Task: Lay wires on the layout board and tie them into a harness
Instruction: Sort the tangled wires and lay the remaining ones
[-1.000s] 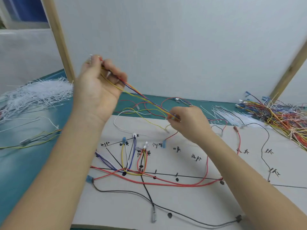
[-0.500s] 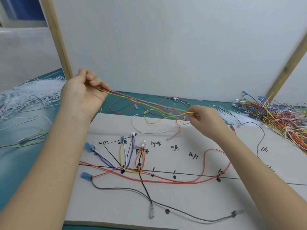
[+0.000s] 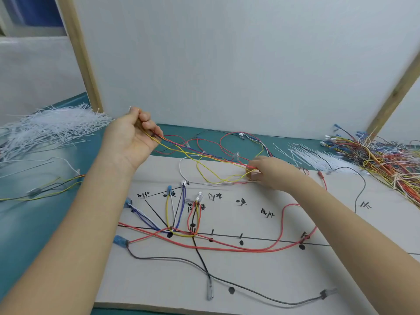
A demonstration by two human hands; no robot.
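The pale layout board (image 3: 261, 276) lies in front of me, marked with black lines, dots and handwritten labels. Red, yellow, blue, white and black wires (image 3: 181, 233) are routed along its lines. My left hand (image 3: 131, 137) is raised above the board's far left corner and grips one end of a thin bundle of coloured wires (image 3: 200, 154). The bundle stretches down to the right to my right hand (image 3: 270, 172), which pinches it low over the board's far edge. Loose yellow and white loops hang beneath the bundle.
A heap of white cable ties (image 3: 50, 126) lies at the far left, a smaller one (image 3: 318, 159) at the far right. A tangled pile of coloured wires (image 3: 386, 162) fills the right edge. Loose wires (image 3: 43, 189) lie on the teal table. A white wall panel stands behind.
My left hand has dropped and drawn left with its end of the bundle. My right hand has slid right along the wires and lowered toward the board, stretching the bundle longer.
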